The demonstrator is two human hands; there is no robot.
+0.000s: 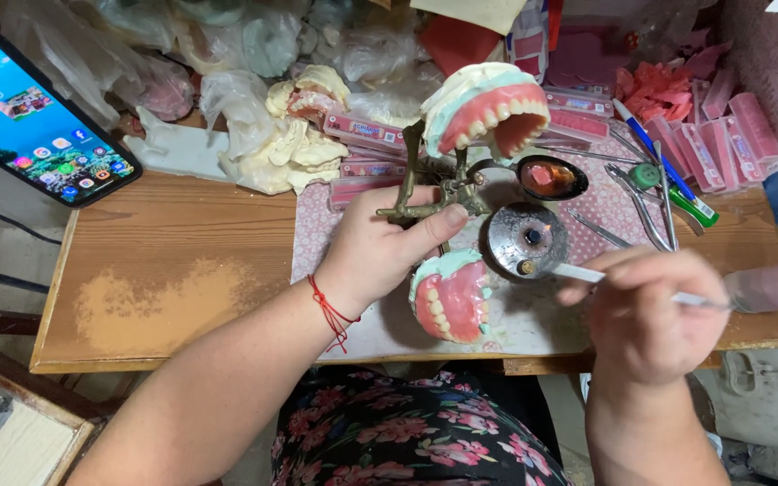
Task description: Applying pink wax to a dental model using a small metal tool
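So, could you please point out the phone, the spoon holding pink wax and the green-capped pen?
phone [33, 117], head view, middle of its lit screen.
spoon [551, 177], head view, its dark bowl.
pen [693, 208], head view, its green cap.

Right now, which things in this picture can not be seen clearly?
Head view only:
- Tool tip: too small beside the burner.
- Tool's handle end: blurred.
- Left hand fingers: hidden behind the articulator.
- Lower denture: its back is turned away.
- Phone: cut off by the left edge.
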